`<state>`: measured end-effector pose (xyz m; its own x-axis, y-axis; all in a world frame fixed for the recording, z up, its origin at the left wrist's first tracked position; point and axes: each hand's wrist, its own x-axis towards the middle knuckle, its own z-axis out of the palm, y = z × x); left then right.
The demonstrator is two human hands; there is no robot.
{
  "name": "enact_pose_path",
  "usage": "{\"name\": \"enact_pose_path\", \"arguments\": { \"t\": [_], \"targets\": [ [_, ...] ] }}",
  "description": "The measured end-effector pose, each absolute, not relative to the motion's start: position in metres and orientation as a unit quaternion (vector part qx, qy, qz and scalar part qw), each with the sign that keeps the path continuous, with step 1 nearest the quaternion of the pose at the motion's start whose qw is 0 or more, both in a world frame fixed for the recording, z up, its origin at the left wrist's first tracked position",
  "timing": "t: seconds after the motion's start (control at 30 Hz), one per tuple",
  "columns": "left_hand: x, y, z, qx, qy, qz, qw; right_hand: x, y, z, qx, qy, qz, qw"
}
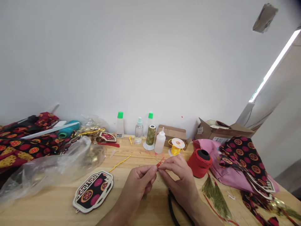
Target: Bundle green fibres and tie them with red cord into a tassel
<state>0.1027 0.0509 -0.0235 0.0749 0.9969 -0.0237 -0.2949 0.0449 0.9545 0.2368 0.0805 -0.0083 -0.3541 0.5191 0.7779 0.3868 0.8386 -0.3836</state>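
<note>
My left hand and my right hand meet over the wooden table, fingertips pinched together. Between them is a small red piece with a thin yellow cord running off it. Both hands are closed on it. A flat ornament with black patterned fabric and a white fretwork frame lies left of my left hand, a twisted yellow cord leading from its top. A red thread spool stands right of my right hand.
Glue bottles, a gold thread cone and a yellow cord reel line the wall. A crumpled plastic bag and patterned cloth lie left. Pink cloth, green tassels and a cardboard box are right.
</note>
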Motion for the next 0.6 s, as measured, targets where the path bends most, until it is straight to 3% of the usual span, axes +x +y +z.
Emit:
{"name": "enact_pose_path", "arguments": {
  "t": [0.6],
  "targets": [
    [0.1021,0.051,-0.0199,0.485,0.461,0.516,0.534,0.2417,0.0794,-0.0025,-0.315,-0.828,0.059,0.459]
  ]
}}
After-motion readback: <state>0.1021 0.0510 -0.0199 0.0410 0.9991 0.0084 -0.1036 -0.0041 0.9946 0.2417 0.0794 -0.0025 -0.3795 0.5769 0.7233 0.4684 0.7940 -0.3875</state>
